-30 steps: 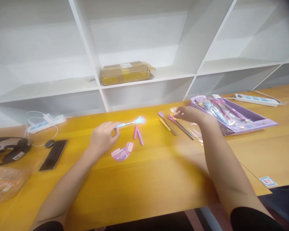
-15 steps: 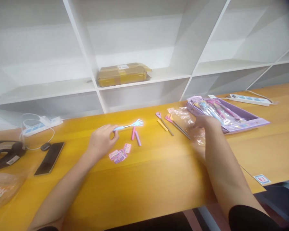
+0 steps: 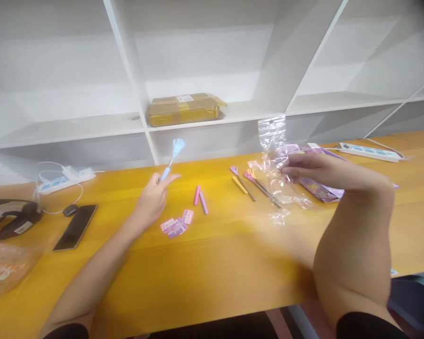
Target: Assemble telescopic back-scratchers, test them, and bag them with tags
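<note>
My left hand (image 3: 151, 197) is closed round the light blue handle of a small hand-shaped scratcher (image 3: 178, 147), its head raised. At the right, my right hand (image 3: 304, 167) pinches a clear plastic bag (image 3: 271, 134) that stands up from the table. More clear wrappers (image 3: 286, 190) lie beneath it. Left of them rest a purple scratcher head on a rod (image 3: 234, 169), a yellow tube (image 3: 239, 185), and pink and orange heads (image 3: 250, 175) on rods. A pink tube (image 3: 197, 195) and a purple tube (image 3: 203, 203) lie mid-table, above several small printed cards (image 3: 176, 227).
My right forearm partly hides a purple box (image 3: 316, 190). Power strips (image 3: 371, 151) lie at the back right and back left. A phone (image 3: 76, 227), black headgear (image 3: 12, 216) and a plastic bag (image 3: 7, 266) are at left. A wrapped parcel (image 3: 185, 110) sits on the shelf.
My left hand has tilted the blue scratcher from nearly level to upright. My right hand has turned across the box and lifted a clear bag from the wrappers.
</note>
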{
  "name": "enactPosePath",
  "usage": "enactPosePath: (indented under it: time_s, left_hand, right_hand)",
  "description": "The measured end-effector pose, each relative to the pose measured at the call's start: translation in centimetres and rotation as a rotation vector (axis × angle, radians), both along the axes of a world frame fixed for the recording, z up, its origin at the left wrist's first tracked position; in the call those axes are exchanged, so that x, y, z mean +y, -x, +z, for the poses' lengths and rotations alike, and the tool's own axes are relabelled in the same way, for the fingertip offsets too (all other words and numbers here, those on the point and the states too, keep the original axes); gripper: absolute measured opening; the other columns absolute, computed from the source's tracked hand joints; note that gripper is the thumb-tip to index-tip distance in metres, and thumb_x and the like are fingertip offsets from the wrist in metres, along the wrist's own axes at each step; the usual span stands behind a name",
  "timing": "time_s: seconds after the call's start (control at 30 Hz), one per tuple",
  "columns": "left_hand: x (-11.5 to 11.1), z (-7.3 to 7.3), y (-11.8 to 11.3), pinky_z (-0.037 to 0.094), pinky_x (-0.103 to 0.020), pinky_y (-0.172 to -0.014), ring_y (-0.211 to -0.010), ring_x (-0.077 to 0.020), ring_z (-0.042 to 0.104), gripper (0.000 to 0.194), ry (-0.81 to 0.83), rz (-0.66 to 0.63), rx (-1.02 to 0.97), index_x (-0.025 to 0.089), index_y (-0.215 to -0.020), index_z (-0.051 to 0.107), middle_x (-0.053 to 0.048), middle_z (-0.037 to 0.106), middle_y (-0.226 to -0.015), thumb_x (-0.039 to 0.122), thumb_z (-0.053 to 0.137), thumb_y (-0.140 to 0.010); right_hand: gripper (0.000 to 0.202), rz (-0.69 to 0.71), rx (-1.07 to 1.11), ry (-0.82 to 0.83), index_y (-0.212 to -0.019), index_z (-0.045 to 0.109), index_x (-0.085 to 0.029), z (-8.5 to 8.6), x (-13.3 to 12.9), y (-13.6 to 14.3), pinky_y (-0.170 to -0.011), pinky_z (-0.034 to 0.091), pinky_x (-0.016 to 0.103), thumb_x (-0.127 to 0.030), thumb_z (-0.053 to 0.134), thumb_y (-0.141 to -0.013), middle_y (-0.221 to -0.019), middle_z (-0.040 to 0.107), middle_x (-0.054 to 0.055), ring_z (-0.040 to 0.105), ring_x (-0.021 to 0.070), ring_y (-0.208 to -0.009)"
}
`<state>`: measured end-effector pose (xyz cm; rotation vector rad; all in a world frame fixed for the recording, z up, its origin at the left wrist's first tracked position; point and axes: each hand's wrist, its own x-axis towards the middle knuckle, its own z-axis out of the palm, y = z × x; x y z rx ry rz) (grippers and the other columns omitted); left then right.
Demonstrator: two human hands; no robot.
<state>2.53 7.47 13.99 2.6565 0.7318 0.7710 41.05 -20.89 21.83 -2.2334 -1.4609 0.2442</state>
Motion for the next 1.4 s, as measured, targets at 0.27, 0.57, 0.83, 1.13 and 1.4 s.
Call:
enactPosePath:
  time_s: [0.27,0.57,0.83,1.13,1.4]
  left_hand:
    - [-2.6,0.5,-0.3,0.053,-0.034,-0.083,-0.094,-0.0229,0.062,0.049,0.585,-0.433,0.050,0.029,-0.122,0.081,-0.008,0.062,-0.108,0.064,0.053,-0.102]
    - [-4.9,-3.2,-2.0,0.046,-0.024,-0.054,-0.062,-0.0123,0.057,0.046,0.985,-0.340,-0.014,0.019,-0.103,0.079,-0.003,0.064,-0.084,0.062,0.071,-0.093]
    - [-5.8,-2.8,-2.0,0.030,-0.021,-0.041,-0.044,-0.0075,0.040,0.046,1.039,-0.352,0.048,0.017,-0.104,0.077,0.007,0.045,-0.060,0.061,0.070,-0.095]
    - [-4.1,-3.4,-2.6,0.061,-0.032,-0.083,-0.095,-0.0210,0.074,0.033,0.935,-0.311,-0.285,0.020,-0.097,0.079,-0.008,0.077,-0.102,0.052,0.074,-0.095]
    - [-1.2,-0.5,-1.3,0.066,-0.040,-0.087,-0.090,-0.0221,0.081,0.038,1.001,-0.188,-0.714,0.017,-0.105,0.065,-0.011,0.079,-0.108,0.049,0.081,-0.091]
  right_hand:
    - [0.035,0.386,0.573,-0.268,-0.100,0.066,-0.022,-2.2,7.2,13.3,-0.051,0.049,0.026,-0.057,0.068,-0.099,-0.077,0.071,0.000,0.059,0.0099,-0.051]
    - [0.066,0.584,0.775,0.246,-0.100,0.078,-0.014,-5.4,10.2,13.3,-0.054,0.056,0.026,-0.076,0.056,-0.099,-0.088,0.079,0.010,0.068,0.0128,-0.057]
    - [0.052,0.523,1.002,-0.155,-0.099,0.073,-0.018,-9.9,13.8,15.5,-0.068,0.056,0.029,-0.069,0.069,-0.094,-0.087,0.072,0.003,0.066,0.0155,-0.075]
    - [0.032,0.125,1.265,-0.584,-0.088,0.065,-0.021,-11.2,15.3,16.0,-0.078,0.056,0.031,-0.052,0.073,-0.088,-0.083,0.063,0.001,0.061,0.0157,-0.078]
    - [0.033,0.354,1.017,-0.271,-0.081,0.060,-0.021,-7.2,11.5,16.0,-0.045,0.016,0.026,-0.047,0.055,-0.100,-0.059,0.030,-0.007,0.021,0.0094,-0.048]
